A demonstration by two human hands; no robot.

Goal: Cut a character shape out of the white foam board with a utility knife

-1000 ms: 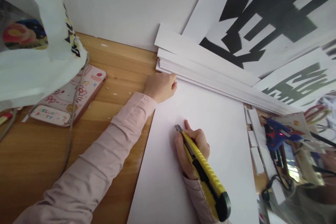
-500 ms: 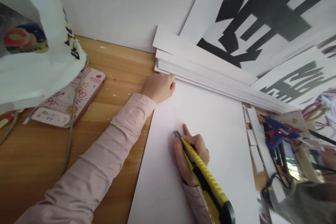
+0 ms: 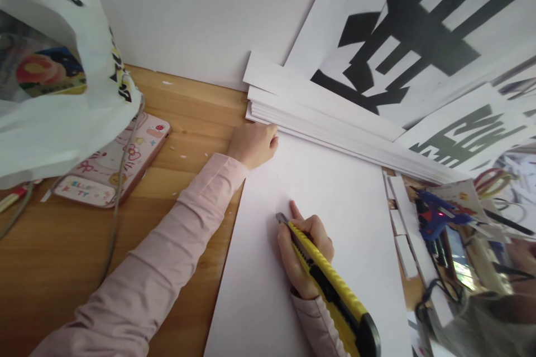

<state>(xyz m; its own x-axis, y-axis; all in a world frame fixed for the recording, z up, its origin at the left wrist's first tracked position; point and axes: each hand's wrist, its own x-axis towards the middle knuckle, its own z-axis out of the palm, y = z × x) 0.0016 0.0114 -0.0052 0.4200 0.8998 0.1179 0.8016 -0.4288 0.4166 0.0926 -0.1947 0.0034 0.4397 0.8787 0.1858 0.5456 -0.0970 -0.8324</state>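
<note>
My right hand (image 3: 307, 245) is closed around a yellow and black utility knife (image 3: 335, 290), with its short blade tip pointing up and left. Its index finger stretches forward beside the knife. Under it lies a white board (image 3: 355, 212), flat on the wooden table. Whether the blade touches the board, I cannot tell. My left hand (image 3: 254, 145) is a fist resting at the board's upper left corner, nothing visible in it, beside a stack of white strips (image 3: 318, 122) along the far edge.
A plastic bag (image 3: 84, 122) and a pink phone case (image 3: 134, 150) with a cable lie left. Behind the strips lean sheets with black lettering (image 3: 419, 33). At right are a blue glue gun (image 3: 439, 215), white offcuts (image 3: 406, 256) and part of another person's hand (image 3: 521, 256).
The camera view has shifted slightly, so the background sits a little lower. Both hands and the knife keep nearly the same pose over the board.
</note>
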